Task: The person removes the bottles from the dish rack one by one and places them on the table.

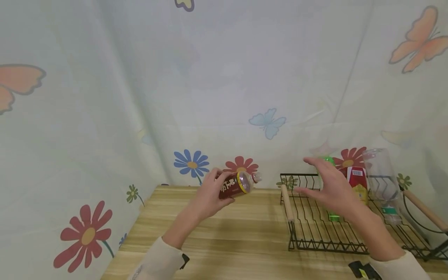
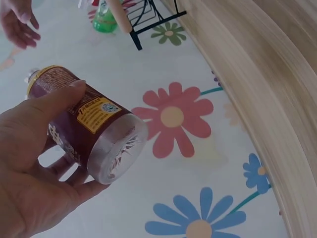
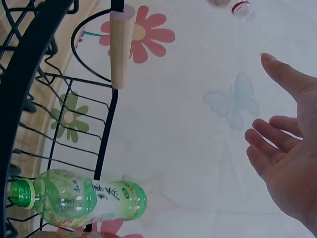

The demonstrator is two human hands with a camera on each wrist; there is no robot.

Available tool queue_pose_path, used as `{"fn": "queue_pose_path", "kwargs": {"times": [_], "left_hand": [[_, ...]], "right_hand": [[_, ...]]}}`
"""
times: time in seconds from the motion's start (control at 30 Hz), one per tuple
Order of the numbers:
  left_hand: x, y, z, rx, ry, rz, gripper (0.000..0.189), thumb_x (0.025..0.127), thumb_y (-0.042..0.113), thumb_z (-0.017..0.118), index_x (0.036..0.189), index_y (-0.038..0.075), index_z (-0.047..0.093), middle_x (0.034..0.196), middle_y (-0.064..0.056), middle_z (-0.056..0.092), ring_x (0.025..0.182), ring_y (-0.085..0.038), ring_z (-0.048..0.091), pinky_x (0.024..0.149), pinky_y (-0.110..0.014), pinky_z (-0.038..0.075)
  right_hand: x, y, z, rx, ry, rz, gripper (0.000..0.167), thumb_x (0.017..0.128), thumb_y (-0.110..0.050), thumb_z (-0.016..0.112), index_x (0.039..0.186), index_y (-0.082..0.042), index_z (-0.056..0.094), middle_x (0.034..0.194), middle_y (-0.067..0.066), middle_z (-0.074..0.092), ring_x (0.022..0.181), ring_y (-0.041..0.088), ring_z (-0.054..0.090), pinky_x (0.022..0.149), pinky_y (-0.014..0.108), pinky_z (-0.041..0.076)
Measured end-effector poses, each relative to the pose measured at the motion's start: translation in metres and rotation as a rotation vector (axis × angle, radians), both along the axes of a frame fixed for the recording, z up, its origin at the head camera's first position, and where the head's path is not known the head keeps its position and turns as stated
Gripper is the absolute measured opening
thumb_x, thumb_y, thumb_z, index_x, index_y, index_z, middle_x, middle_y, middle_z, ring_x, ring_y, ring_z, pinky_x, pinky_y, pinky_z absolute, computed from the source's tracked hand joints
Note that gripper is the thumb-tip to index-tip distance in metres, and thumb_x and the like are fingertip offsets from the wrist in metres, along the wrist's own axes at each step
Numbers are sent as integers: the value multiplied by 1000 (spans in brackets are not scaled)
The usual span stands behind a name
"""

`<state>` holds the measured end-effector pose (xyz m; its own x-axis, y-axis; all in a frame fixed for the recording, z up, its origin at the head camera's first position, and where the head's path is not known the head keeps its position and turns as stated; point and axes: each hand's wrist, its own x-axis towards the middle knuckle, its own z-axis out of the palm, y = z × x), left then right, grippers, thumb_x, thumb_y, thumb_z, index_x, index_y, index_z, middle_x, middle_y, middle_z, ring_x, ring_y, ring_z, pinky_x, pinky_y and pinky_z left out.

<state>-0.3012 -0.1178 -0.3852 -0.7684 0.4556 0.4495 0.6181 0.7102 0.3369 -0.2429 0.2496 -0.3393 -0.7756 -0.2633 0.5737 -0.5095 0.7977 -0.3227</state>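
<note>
My left hand (image 1: 210,192) grips a clear plastic bottle with a dark red label (image 1: 232,186) above the wooden table. The bottle is tilted, its neck pointing right and its base showing in the left wrist view. Fingers and thumb wrap its labelled body. My right hand (image 1: 332,188) hovers over a black wire rack (image 1: 308,244), thumb and fingers spread, holding nothing. Behind that hand, a green-tinted bottle (image 3: 109,201) stands cap-down in the rack, partly hidden in the head view.
A red and yellow pack (image 1: 357,179) and a clear bottle with a green label (image 1: 379,173) also stand in the rack. Wooden handles (image 1: 287,204) rise at the rack's sides. A flower-printed curtain (image 1: 224,77) hangs behind the wooden table (image 1: 231,241).
</note>
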Motion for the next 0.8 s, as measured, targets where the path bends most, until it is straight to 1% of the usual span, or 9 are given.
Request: {"fn": "queue_pose_path", "kwargs": {"times": [0.17,0.23,0.37,0.5,0.67,0.73,0.8], "left_hand": [[-3,-14,0,51,17,32,76,83,26,94,148,21,55,135,-6,53,127,-27,53,101,-48,58],[-5,-19,-1,87,32,43,76,83,27,94,148,22,55,136,-6,53,128,-28,53,101,-49,57],[-9,-27,-3,187,44,54,75,83,26,94,148,22,55,137,-6,52,130,-29,54,106,-52,54],[-13,-38,-5,274,36,86,75,84,26,93,148,20,54,136,-6,51,131,-29,54,109,-52,51],[-19,-55,-8,373,23,132,79,83,23,93,150,16,53,138,-9,50,132,-33,54,111,-58,48],[-23,-62,-11,421,21,149,81,83,24,94,151,13,52,141,-11,51,132,-34,54,111,-60,47],[-28,-69,-14,477,15,153,81,84,25,93,152,12,51,141,-12,51,132,-33,54,111,-60,47]], "right_hand": [[-2,13,0,-26,10,-20,94,82,-34,94,156,-3,45,150,25,53,138,49,48,102,74,46],[-4,18,0,-43,3,-26,95,82,-34,94,158,-4,44,151,25,53,138,50,48,102,75,44],[-7,27,-1,-73,-31,-46,94,84,-34,92,159,-4,42,153,27,50,139,52,45,102,78,42],[-10,34,-5,-96,-58,-69,93,87,-34,90,158,-1,41,153,30,48,138,54,45,100,79,42],[-14,43,-14,-125,-54,-93,90,90,-36,87,159,0,41,151,31,49,123,52,54,89,73,49],[-17,47,-18,-158,-79,-102,89,92,-38,86,160,-2,40,152,31,48,120,51,55,87,72,50],[-19,50,-21,-201,-119,-110,89,93,-40,84,161,-4,39,154,30,47,124,54,53,90,73,49]]}}
